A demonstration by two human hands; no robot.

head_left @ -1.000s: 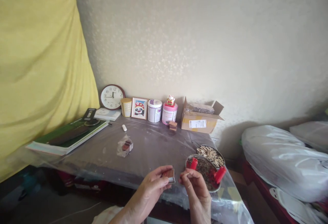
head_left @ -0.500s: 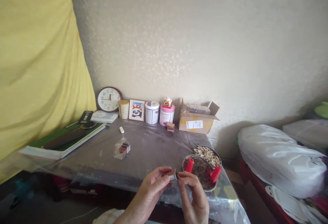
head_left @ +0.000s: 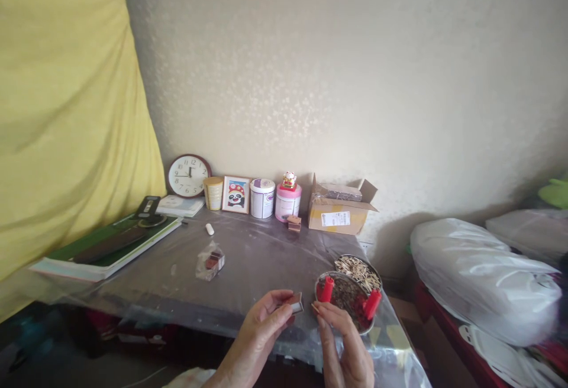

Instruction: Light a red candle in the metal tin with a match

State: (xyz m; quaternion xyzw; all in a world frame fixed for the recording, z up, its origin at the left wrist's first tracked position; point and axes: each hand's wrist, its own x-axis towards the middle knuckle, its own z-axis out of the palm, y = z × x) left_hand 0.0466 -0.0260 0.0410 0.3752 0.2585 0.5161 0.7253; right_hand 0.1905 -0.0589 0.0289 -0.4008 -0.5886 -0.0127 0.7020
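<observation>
My left hand (head_left: 266,324) holds a small brown matchbox (head_left: 296,302) between thumb and fingers at the near edge of the table (head_left: 248,258). My right hand (head_left: 344,345) is just to its right, fingers pinched together close to the box's open end; what they pinch is too small to make out. Right behind the hands sit two round metal dishes: the near one (head_left: 346,299) holds dark bits and two red cylinders (head_left: 326,288), the far one (head_left: 357,268) holds pale matchsticks.
A plastic sheet covers the table. On it lie a small bag with boxes (head_left: 210,261), a white pellet (head_left: 209,229), books (head_left: 106,246), a clock (head_left: 188,175), tins (head_left: 262,197), a framed picture (head_left: 235,194) and a cardboard box (head_left: 339,213). White plastic bags (head_left: 483,275) lie right.
The view has shifted slightly. My right hand has dropped a little and its fingertips have come closer to the matchbox held in my left hand.
</observation>
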